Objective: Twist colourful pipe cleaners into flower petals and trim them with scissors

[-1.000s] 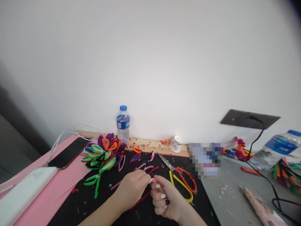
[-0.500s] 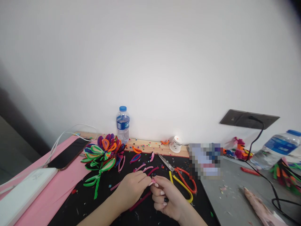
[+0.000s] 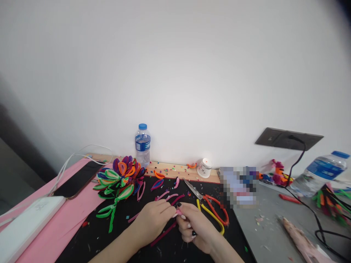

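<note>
Over the black mat [image 3: 93,239], my left hand [image 3: 157,219] and my right hand [image 3: 195,225] meet at the fingertips. Both pinch a small pink piece [image 3: 178,212], which the fingers partly cover. Pink and magenta fuzzy strips [image 3: 163,233] lie beneath and beyond my hands. Scissors [image 3: 212,212] with red and yellow handles rest open just right of my right hand. To the left lies a many-coloured fuzzy flower [image 3: 120,179] with a green stem. Small looped pieces [image 3: 157,184] in blue and pink sit behind my hands.
A water bottle [image 3: 143,146] and a paper cup [image 3: 204,168] stand by the wall. At left are a phone [image 3: 78,180] and a white box [image 3: 30,228] with cables. On the right are another bottle [image 3: 319,173], a black cord [image 3: 314,210] and fuzzy sticks [image 3: 331,204].
My right thumb and index finger have shifted slightly around the pink piece, and the thumb's dark nail now shows. The view has moved very slightly.
</note>
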Demonstrator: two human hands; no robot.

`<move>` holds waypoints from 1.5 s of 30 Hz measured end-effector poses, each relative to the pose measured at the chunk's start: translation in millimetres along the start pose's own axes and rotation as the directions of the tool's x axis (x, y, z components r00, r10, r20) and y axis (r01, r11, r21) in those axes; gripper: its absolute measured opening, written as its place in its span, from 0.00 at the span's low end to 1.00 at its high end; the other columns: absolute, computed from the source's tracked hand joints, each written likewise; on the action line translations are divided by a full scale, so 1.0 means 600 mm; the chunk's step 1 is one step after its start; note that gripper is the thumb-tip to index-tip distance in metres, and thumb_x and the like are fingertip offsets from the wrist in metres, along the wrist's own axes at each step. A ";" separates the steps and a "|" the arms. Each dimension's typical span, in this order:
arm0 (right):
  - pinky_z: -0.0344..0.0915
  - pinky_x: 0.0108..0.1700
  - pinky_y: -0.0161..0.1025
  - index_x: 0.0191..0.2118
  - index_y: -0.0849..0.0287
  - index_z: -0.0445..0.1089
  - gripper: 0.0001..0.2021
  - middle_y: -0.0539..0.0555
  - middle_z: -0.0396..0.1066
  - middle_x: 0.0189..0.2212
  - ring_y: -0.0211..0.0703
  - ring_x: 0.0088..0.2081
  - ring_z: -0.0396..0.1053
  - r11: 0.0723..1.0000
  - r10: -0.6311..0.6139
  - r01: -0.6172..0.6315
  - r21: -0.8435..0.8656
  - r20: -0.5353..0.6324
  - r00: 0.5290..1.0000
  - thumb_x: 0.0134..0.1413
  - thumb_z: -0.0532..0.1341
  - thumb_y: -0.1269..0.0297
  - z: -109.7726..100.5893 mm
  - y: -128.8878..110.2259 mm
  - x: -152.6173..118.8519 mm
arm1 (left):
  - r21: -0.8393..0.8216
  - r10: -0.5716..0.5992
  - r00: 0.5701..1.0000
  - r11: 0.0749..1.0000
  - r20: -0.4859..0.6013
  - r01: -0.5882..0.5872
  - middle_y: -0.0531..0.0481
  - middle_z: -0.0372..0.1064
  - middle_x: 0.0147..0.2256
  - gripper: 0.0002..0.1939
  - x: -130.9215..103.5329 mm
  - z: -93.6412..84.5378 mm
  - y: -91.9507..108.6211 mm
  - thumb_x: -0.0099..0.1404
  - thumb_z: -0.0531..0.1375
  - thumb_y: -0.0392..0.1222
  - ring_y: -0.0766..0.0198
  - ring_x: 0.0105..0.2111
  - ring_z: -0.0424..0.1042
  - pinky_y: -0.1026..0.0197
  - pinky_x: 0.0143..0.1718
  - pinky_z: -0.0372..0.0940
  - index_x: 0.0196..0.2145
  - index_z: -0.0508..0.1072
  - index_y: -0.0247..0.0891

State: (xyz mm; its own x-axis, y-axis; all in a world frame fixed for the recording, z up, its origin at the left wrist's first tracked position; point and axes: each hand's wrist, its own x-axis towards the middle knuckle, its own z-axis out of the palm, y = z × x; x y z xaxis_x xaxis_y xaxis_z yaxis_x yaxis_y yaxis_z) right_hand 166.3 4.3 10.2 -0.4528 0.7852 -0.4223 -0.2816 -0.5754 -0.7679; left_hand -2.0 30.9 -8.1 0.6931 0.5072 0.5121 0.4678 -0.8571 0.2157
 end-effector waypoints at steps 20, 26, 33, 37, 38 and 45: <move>0.42 0.23 0.34 0.25 0.56 0.48 0.09 0.44 0.46 0.18 0.35 0.20 0.48 0.004 -0.691 0.313 -0.950 0.224 0.688 0.56 0.44 0.70 -0.026 0.022 0.007 | -0.737 -0.341 0.680 -0.501 0.649 0.453 0.63 0.44 0.10 0.14 0.014 0.021 0.045 0.58 0.53 0.45 0.75 0.12 0.36 0.69 0.14 0.37 0.18 0.57 0.38; 0.43 0.22 0.33 0.22 0.57 0.49 0.13 0.43 0.47 0.16 0.33 0.19 0.46 0.370 -0.662 0.281 -0.885 -0.038 0.749 0.58 0.44 0.64 -0.017 0.017 0.019 | -0.788 -0.516 0.764 0.245 0.388 0.565 0.56 0.59 0.16 0.17 0.012 0.014 0.042 0.64 0.47 0.48 0.72 0.14 0.51 0.68 0.17 0.46 0.22 0.60 0.37; 0.43 0.19 0.31 0.20 0.56 0.49 0.14 0.41 0.45 0.13 0.31 0.16 0.43 0.693 -0.491 0.277 -0.666 -0.154 0.857 0.55 0.46 0.61 -0.017 0.023 0.028 | -0.314 -0.360 0.923 0.868 0.139 0.386 0.51 0.64 0.30 0.10 0.007 -0.004 0.030 0.66 0.46 0.39 0.65 0.30 0.63 0.65 0.32 0.55 0.32 0.65 0.38; 0.43 0.18 0.31 0.20 0.56 0.48 0.14 0.40 0.45 0.12 0.31 0.15 0.42 0.704 -0.471 0.273 -0.656 -0.144 0.870 0.56 0.46 0.62 -0.013 0.027 0.027 | -0.191 -0.287 0.951 0.933 0.116 0.305 0.51 0.63 0.27 0.14 0.001 0.003 0.021 0.66 0.43 0.37 0.65 0.28 0.62 0.64 0.30 0.54 0.27 0.65 0.38; 0.43 0.19 0.31 0.20 0.56 0.48 0.14 0.41 0.45 0.13 0.31 0.16 0.43 0.679 -0.492 0.282 -0.678 -0.135 0.860 0.56 0.46 0.62 -0.011 0.027 0.026 | -0.214 -0.290 0.951 0.927 0.112 0.308 0.51 0.62 0.26 0.14 0.001 0.003 0.021 0.66 0.44 0.37 0.65 0.27 0.61 0.64 0.29 0.54 0.26 0.64 0.37; 0.46 0.22 0.33 0.23 0.57 0.53 0.12 0.44 0.50 0.16 0.34 0.19 0.50 0.304 -0.701 0.337 -0.891 0.030 0.712 0.56 0.46 0.65 -0.004 0.024 0.007 | -0.771 -0.552 0.774 0.330 0.310 0.545 0.58 0.52 0.16 0.17 0.012 0.007 0.043 0.63 0.49 0.48 0.72 0.17 0.50 0.68 0.18 0.46 0.20 0.56 0.38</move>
State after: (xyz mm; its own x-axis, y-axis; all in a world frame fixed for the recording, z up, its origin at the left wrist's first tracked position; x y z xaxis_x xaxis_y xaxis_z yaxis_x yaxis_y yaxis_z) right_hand 162.6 -0.2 -3.8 -0.1500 0.9560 0.2519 0.5158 0.2931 -0.8050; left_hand 17.1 12.9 -2.4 0.4481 0.8938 0.0192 0.1091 -0.0760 0.9911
